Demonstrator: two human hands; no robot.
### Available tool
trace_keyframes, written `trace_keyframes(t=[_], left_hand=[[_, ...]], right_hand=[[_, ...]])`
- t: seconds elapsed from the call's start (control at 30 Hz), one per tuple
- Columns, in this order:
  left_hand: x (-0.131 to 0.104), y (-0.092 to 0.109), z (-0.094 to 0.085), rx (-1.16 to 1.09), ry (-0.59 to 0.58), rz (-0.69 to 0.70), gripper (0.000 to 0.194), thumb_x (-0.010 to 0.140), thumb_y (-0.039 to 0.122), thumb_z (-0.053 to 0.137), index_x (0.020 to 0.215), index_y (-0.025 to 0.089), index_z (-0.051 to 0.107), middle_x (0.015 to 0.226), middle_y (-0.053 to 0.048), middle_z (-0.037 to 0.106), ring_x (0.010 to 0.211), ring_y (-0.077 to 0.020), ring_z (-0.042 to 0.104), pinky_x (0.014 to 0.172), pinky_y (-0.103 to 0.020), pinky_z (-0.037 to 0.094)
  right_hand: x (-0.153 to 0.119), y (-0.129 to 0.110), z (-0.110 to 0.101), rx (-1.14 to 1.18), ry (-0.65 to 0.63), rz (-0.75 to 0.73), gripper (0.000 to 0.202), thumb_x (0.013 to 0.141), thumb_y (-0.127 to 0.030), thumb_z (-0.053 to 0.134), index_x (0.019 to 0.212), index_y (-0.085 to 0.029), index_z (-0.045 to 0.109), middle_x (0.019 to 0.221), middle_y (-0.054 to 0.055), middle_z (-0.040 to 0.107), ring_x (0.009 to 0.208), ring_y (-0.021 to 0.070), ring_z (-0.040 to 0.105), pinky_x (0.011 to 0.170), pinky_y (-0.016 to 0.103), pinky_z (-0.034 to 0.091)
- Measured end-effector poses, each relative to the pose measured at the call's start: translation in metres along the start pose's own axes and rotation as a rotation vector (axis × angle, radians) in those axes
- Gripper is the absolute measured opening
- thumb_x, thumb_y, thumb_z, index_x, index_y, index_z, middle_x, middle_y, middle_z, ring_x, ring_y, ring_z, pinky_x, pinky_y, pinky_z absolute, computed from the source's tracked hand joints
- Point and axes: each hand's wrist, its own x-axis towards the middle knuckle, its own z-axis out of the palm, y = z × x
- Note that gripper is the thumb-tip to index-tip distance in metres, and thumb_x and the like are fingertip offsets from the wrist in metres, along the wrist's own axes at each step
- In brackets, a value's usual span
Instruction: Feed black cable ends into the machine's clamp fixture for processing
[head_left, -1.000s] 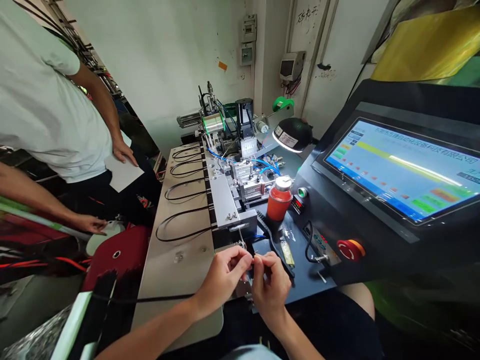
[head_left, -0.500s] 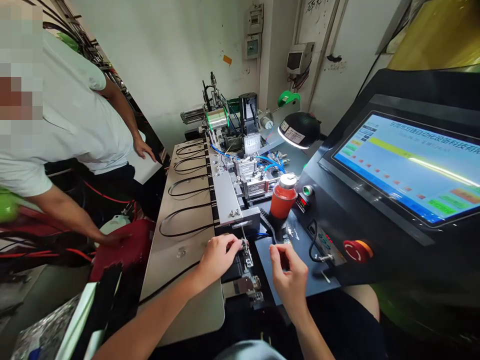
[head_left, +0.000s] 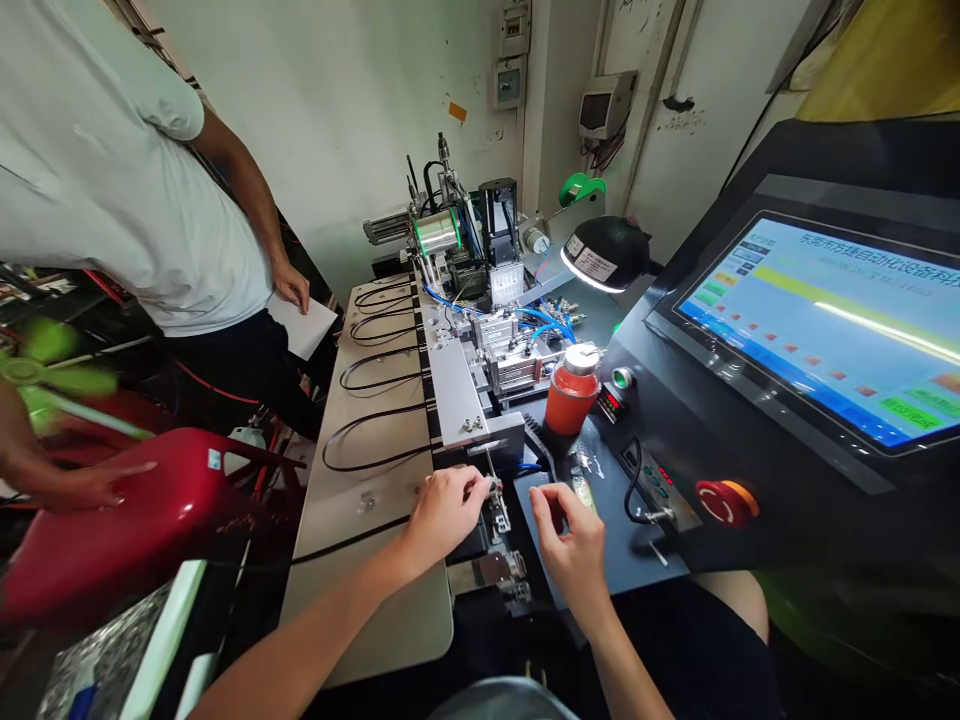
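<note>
My left hand (head_left: 448,510) is closed in a pinch at the small metal fixture (head_left: 498,505) on the machine's near end. Whatever its fingertips hold is hidden. To the right, above the dark machine plate (head_left: 622,560), my right hand (head_left: 574,530) has thumb and fingertips pressed together. I cannot make out anything between them. Black cable loops (head_left: 367,468) lie on the beige table (head_left: 375,625), their ends running under the long metal cover (head_left: 456,390). An orange-red bottle with a silvery cap (head_left: 571,395) stands beyond my right hand.
A tilted touchscreen (head_left: 832,330) and a red emergency stop button (head_left: 726,503) are on the right. A lit black lamp (head_left: 606,250) hangs over the machine. At left, another person (head_left: 172,220) holds a white sheet (head_left: 304,328), near a red plastic stool (head_left: 165,490).
The red stool has swung further into view at left, with a person's hand on it. My right hand has shifted slightly left; my left hand stays at the fixture. The view has moved a little.
</note>
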Motion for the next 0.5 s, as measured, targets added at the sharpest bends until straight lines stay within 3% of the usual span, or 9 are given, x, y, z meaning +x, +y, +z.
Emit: trace_keyframes(t=[0.27, 0.5], left_hand=[[0.006, 0.004, -0.001, 0.113, -0.021, 0.008, 0.025, 0.09, 0.024, 0.053, 0.069, 0.017, 0.064, 0.07, -0.001, 0.068, 0.067, -0.0147, 0.06, 0.063, -0.025, 0.034], [0.0, -0.002, 0.004, 0.172, 0.055, 0.087, 0.02, 0.091, 0.023, 0.054, 0.074, 0.017, 0.065, 0.073, -0.001, 0.067, 0.069, -0.0152, 0.063, 0.063, -0.024, 0.039]], right_hand=[[0.023, 0.009, 0.023, 0.167, -0.332, 0.125, 0.033, 0.095, -0.039, 0.039, 0.068, -0.021, 0.04, 0.059, -0.005, 0.038, 0.054, 0.012, 0.036, 0.052, 0.025, 0.029], [0.023, 0.013, 0.035, 0.322, -0.353, 0.125, 0.031, 0.096, -0.037, 0.039, 0.068, -0.022, 0.036, 0.061, -0.005, 0.033, 0.056, 0.0122, 0.031, 0.052, 0.025, 0.027]])
